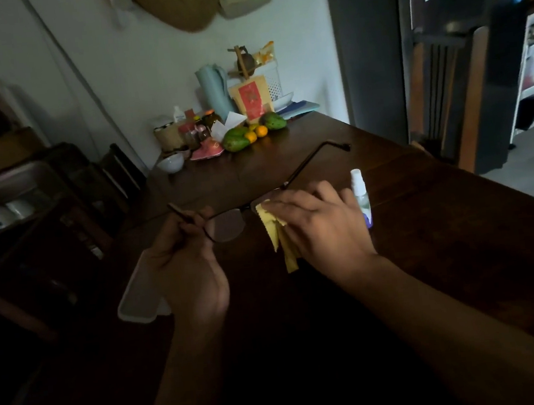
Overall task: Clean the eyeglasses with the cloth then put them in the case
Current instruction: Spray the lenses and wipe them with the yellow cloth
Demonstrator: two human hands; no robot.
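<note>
Dim room, dark wooden counter [427, 235].

Left hand [185, 253]: fingers curled, pinching the eyeglasses [228, 224] at the left corner of the frame, by the hinge. This likely keeps fingertips off the glass and steadies the frame against rubbing. The eyeglasses are held up off the counter between both hands, with the left lens bare. One temple is unfolded and points far right.

Right hand [321, 226]: fingers bent over the yellow cloth [275, 231], pressing it onto the right lens. The loose tail of the cloth hangs below the hand. The thumb is hidden, probably behind the lens, so the glass is wiped on both faces. Judged step: cleaning is under way and casing is not yet started.

Case [137, 295]: pale oblong lying flat on the counter, near left, partly under the left wrist and within easy reach for the next step. Too dark to tell whether it is open or what it holds.

Spray bottle [362, 195]: upright just beyond the right hand, white cap on. Its fill level is unreadable.

Far end: a white bowl [171, 163], contents not visible, and loose fruit [236, 139] beside jars.
</note>
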